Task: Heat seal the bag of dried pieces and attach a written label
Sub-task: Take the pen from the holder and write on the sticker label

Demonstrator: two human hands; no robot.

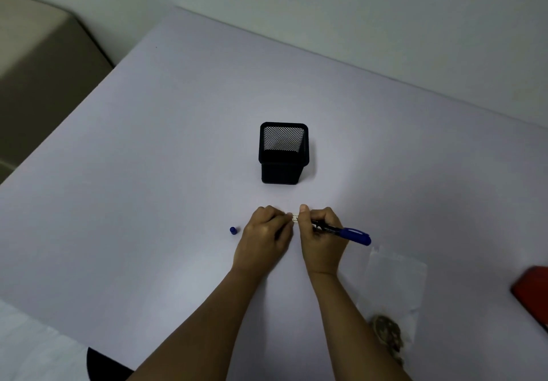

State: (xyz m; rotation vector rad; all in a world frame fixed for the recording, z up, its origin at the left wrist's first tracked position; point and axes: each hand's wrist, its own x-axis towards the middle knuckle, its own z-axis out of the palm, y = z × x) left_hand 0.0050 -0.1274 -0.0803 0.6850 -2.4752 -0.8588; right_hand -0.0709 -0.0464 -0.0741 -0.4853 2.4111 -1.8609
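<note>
We cannot read any text, brand, number or sign here. The small white label (295, 217), which is pinched between the fingers of the left hand (264, 239) and the right hand (321, 239), shows some faint marks, but they are too small and blurred for us to read. The blue marker (353, 234) in the right hand has no print that we can make out.
</note>
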